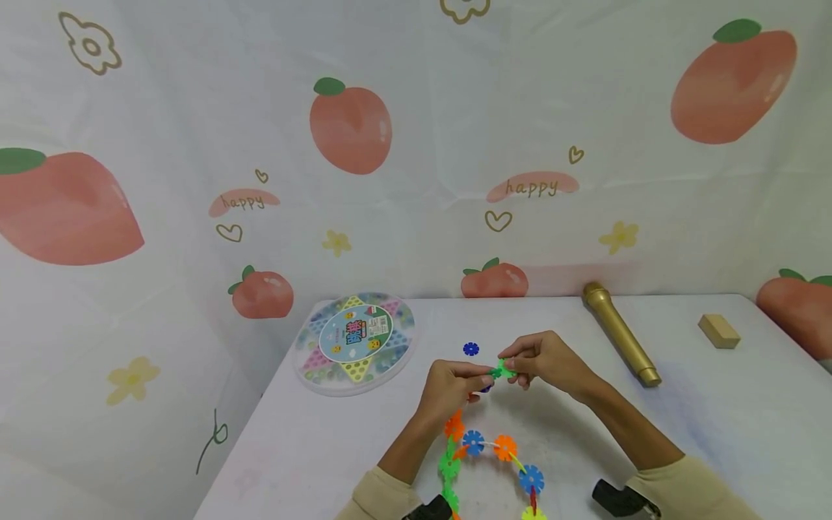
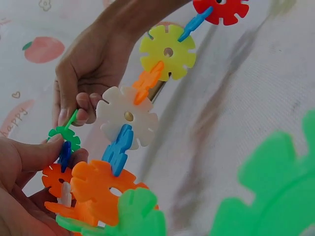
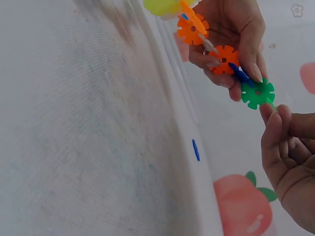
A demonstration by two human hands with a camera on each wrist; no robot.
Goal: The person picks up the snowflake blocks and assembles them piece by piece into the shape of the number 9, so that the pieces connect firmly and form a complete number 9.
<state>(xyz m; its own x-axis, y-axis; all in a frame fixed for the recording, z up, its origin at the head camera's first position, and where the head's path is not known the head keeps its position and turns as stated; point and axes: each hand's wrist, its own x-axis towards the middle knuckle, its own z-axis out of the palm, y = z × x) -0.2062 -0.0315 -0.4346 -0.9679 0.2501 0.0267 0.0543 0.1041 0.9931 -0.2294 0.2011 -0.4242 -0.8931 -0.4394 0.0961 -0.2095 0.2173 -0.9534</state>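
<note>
My left hand pinches the end of a chain of plastic snowflake discs, with fingers and thumb at a dark green disc and a dark blue disc. From the other side, my right hand pinches a light green disc whose edge meets the dark green one. Whether their slots are fully joined, I cannot tell. Orange discs follow along the chain below the left hand. Farther along it, in the left wrist view, come a white disc and a yellow disc.
Beyond the hands lies a loose blue disc. A round Chinese checkers box is at the back left of the white table. To the right are a gold microphone-shaped stick and a wooden block. A printed curtain hangs behind.
</note>
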